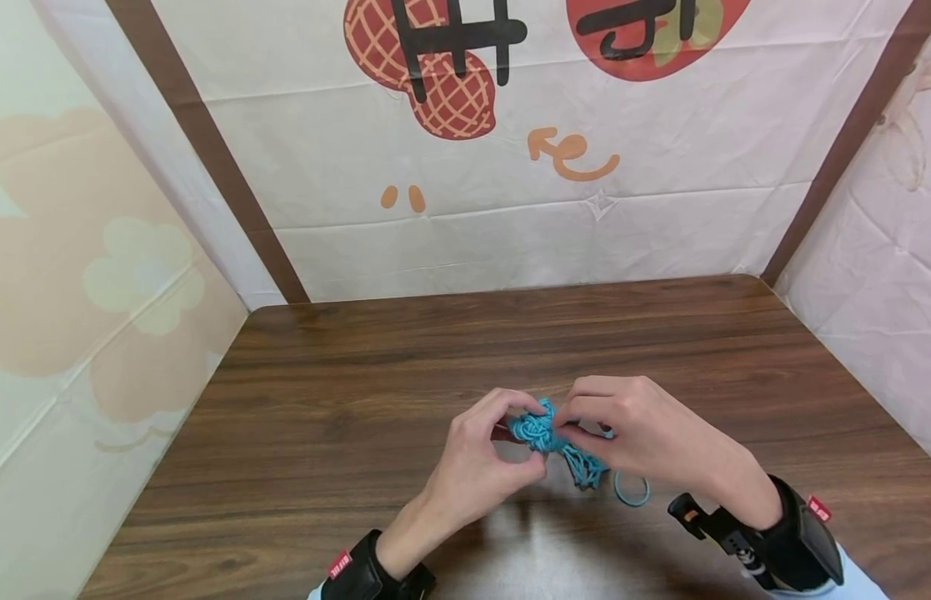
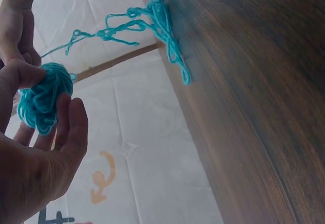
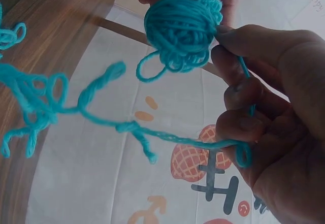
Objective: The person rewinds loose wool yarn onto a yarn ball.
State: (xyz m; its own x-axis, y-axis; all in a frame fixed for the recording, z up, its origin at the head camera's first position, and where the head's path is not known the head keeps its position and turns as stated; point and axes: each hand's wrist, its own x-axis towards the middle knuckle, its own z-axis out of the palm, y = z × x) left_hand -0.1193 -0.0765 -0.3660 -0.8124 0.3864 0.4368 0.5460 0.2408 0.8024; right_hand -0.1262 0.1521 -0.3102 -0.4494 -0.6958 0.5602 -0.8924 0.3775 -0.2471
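Observation:
My left hand (image 1: 483, 454) grips a small ball of turquoise yarn (image 2: 46, 94) between thumb and fingers, above the table. Right beside the ball, my right hand (image 3: 269, 92) pinches a strand of the same yarn (image 3: 246, 71) between thumb and forefinger. That strand runs down through its curled fingers. From there a knotted, looped length (image 3: 177, 138) leads to a loose tangle of yarn (image 2: 161, 23). In the head view the tangle lies under and beside the right hand, partly covered by it. A single yarn loop (image 1: 632, 490) shows to its right.
The brown wooden table (image 1: 345, 417) extends around both hands. Behind it hangs a white printed cloth (image 1: 322, 150), with further cloths at left and right. A black band with a camera (image 1: 765, 533) sits on the right wrist, and another black band (image 1: 375, 571) on the left.

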